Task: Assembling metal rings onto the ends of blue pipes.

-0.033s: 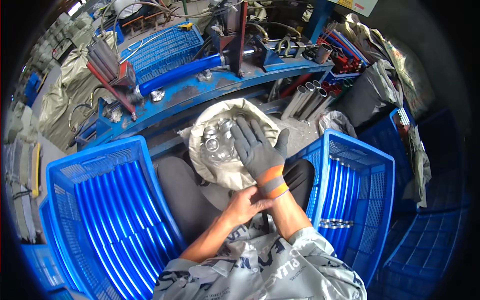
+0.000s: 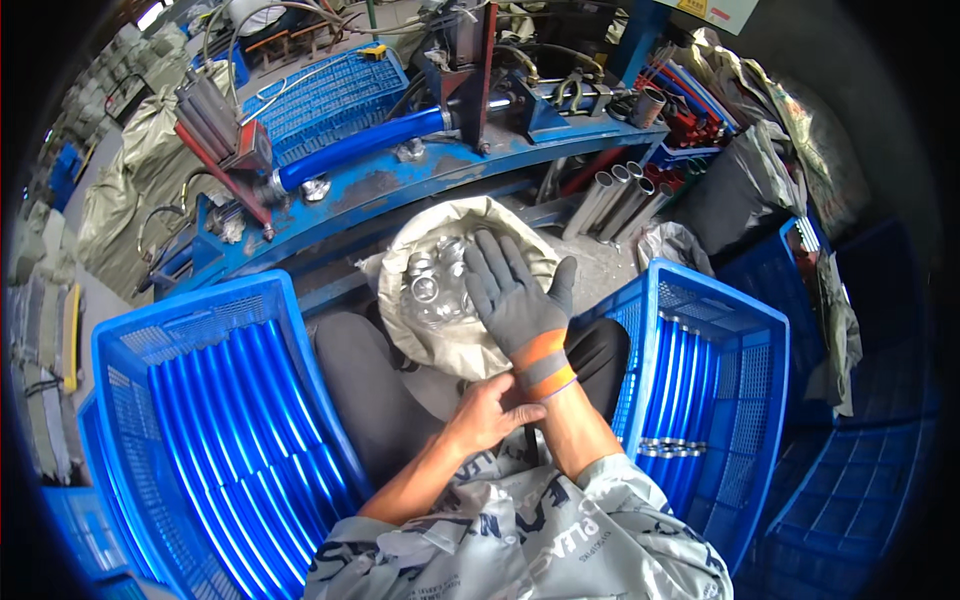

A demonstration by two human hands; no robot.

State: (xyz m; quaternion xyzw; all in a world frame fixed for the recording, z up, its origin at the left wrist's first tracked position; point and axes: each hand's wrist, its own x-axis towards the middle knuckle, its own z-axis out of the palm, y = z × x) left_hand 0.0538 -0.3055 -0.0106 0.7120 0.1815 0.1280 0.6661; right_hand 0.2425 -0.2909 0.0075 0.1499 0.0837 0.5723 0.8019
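Note:
My right hand [image 2: 514, 305] wears a dark grey glove with an orange and grey cuff [image 2: 545, 364]. Its fingers are stretched out and the thumb points away from them, with nothing held. At the right wrist, my bare left hand [image 2: 487, 412] closes round the lower edge of the glove's cuff; the thumb shows in front and the fingertips are hidden behind the wrist. Beyond the gloved fingers, a pale cloth sack [image 2: 405, 335] stands open between my knees. Several shiny metal rings [image 2: 425, 289] lie in it, partly covered by the glove.
Blue tubes fill a blue crate [image 2: 283, 300] at my left. Another blue crate [image 2: 775, 370] at my right holds blue tubes with metal ends. Ahead stands a blue machine bench [image 2: 375, 175] with a blue tube [image 2: 365, 145] across it. Bare metal pipes [image 2: 625, 200] lean below the bench.

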